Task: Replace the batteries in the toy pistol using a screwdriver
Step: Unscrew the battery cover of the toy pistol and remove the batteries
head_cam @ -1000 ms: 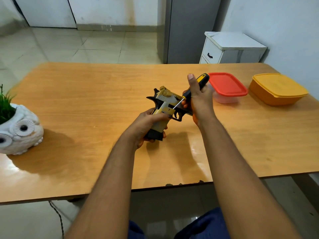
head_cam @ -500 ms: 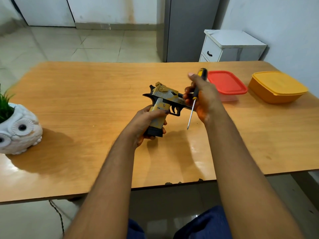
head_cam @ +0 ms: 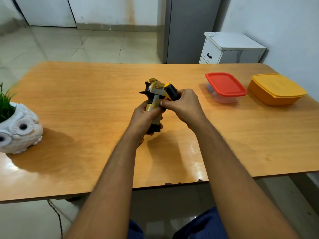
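Note:
Above the middle of the wooden table (head_cam: 86, 100) I hold a gold and black toy pistol (head_cam: 154, 95). My left hand (head_cam: 144, 118) grips its handle from below, butt toward me. My right hand (head_cam: 183, 105) holds a screwdriver (head_cam: 170, 91) with a black and yellow handle tucked in its palm. The thumb and fingertips of that hand pinch at the side of the pistol's grip. The screwdriver's shaft is hidden behind the hand.
A clear box with a red lid (head_cam: 225, 87) and an orange lidded box (head_cam: 277, 88) stand at the right of the table. A white owl planter (head_cam: 19, 130) with green grass sits at the left edge. A white drawer cabinet (head_cam: 231, 49) stands behind the table.
My right hand has pulled the screwdriver tip off the pistol, turned the tool into its palm, and moved its fingertips onto the grip. The left hand has kept its hold on the handle.

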